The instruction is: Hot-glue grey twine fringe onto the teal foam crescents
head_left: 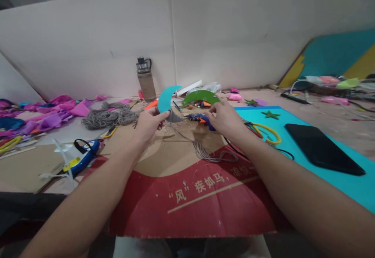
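My left hand [152, 121] pinches a turquoise crescent [165, 99] between thumb and fingers, with its upper tip pointing right. The crescent's lower part [175, 116] is grey and looks wrapped in cord. From it a thin grey cord [202, 150] trails down and lies in loose loops on the cardboard. My right hand [224, 117] is closed at the rear of a blue glue gun [202, 118] with an orange trigger, its nozzle pointing left toward the crescent. Some of the right fingers are hidden. Behind them stands a green curved piece [200, 95] with small spots.
Red-printed cardboard [205, 203] lies before me. A grey cord bundle [108, 115], purple scraps [58, 117] and a blue power strip [86, 158] are left; a bottle [145, 80] is behind. Right are yellow-handled scissors [271, 133], a phone [322, 148] and a green star [270, 115] on a turquoise sheet [345, 187].
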Demonstrator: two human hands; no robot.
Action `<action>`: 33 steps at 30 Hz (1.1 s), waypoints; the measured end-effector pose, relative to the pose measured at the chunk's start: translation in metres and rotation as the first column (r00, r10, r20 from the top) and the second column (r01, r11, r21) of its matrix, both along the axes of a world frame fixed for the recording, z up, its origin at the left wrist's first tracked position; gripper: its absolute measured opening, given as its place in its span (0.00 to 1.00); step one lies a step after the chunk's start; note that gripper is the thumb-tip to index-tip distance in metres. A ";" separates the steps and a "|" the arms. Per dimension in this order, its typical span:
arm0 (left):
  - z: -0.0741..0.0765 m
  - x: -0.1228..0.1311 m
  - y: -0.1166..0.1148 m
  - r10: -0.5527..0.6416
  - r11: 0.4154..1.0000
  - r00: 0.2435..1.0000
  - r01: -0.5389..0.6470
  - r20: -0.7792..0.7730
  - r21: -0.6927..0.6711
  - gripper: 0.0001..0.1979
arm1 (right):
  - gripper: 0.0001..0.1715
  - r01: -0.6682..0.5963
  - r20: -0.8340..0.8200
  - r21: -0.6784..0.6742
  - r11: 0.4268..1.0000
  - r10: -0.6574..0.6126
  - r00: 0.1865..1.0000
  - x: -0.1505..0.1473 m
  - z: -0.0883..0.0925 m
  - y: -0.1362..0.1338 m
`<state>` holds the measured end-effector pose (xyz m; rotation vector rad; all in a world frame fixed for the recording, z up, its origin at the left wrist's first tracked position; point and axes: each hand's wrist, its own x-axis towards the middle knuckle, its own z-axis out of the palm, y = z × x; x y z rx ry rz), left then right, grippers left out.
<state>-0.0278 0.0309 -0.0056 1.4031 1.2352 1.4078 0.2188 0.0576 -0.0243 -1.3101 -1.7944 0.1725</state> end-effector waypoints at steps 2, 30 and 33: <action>0.000 0.002 -0.002 0.014 0.999 0.998 -0.012 -0.060 0.034 0.11 | 0.12 -0.071 -0.043 -0.026 0.997 0.070 0.997 -0.016 0.009 -0.017; 0.004 0.024 -0.019 0.004 0.995 0.958 0.026 -0.286 0.101 0.08 | 0.07 -0.327 -0.399 -0.118 0.938 0.256 0.880 -0.063 0.015 -0.040; 0.006 0.025 -0.021 0.016 0.996 0.956 0.010 -0.293 0.090 0.08 | 0.05 -0.388 -0.482 -0.092 0.917 0.300 0.823 -0.065 0.012 -0.037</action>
